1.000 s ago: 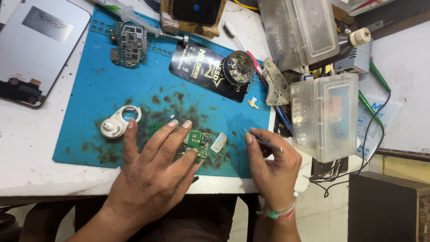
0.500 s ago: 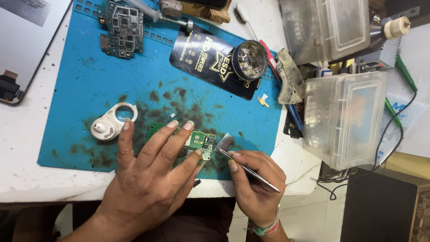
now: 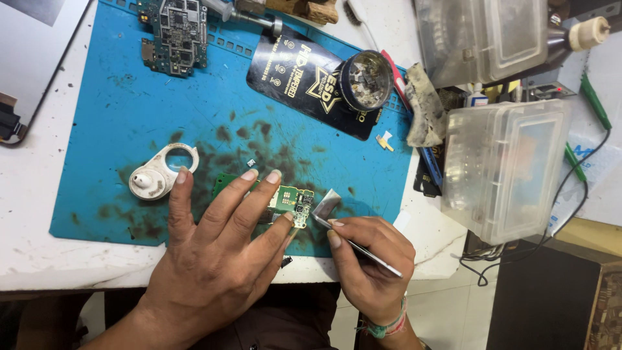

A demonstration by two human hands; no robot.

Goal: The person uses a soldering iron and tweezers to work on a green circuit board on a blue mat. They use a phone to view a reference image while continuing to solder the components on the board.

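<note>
My left hand (image 3: 217,249) lies flat on a small green circuit board (image 3: 289,200), pinning it to the stained blue work mat (image 3: 116,116). My right hand (image 3: 369,259) grips thin metal tweezers (image 3: 363,248), whose tips hold a small silvery metal shield (image 3: 326,205) right at the board's right edge. A white plastic ring-shaped part (image 3: 159,174) rests just beyond my left thumb.
A larger circuit board (image 3: 176,29) lies at the mat's far edge. A black card (image 3: 304,81) carries a round tin of small parts (image 3: 363,79). Clear plastic boxes (image 3: 502,168) stand at the right, beside cables and a dirty rag (image 3: 424,107). A phone screen (image 3: 19,78) lies left.
My right hand has swung in from the right with the tweezers and now holds the metal shield against the board's edge. The left hand stays pressed on the board.
</note>
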